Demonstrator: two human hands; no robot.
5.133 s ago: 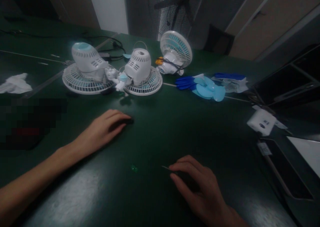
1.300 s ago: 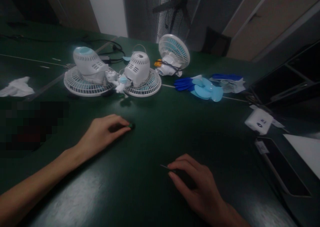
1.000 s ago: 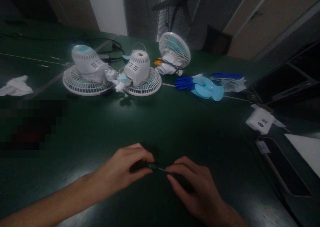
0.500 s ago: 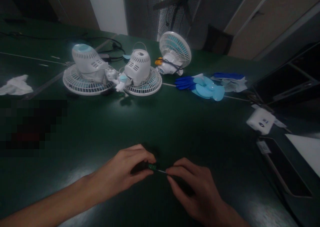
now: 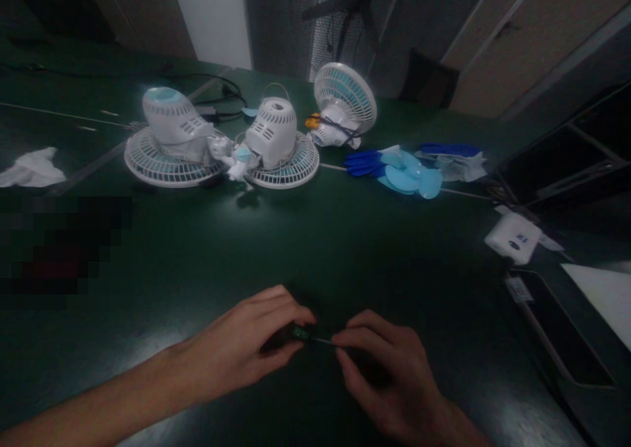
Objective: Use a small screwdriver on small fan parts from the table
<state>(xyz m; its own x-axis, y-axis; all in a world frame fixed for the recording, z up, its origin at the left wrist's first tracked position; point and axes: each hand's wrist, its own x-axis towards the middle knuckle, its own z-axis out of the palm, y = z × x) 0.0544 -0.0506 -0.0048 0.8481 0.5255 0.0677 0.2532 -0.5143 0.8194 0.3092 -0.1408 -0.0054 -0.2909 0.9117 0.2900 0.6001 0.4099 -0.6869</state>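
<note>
Low over the table, a small screwdriver with a green handle and a thin metal shaft lies between my two hands. My left hand curls around the handle, thumb below and fingers above, and part of the handle is hidden in it. Thumb and forefinger of my right hand pinch the far end of the shaft, so the tip is covered.
Beyond my hands, two white fans lie face down, and another fan is tilted. Light blue fan blades rest beside blue gloves. At right are a white box and a dark phone-like device.
Both hands have shifted slightly to the right along with the screwdriver. The fingers of my left hand look a little looser around the handle. Everything else on the table stays in place.
</note>
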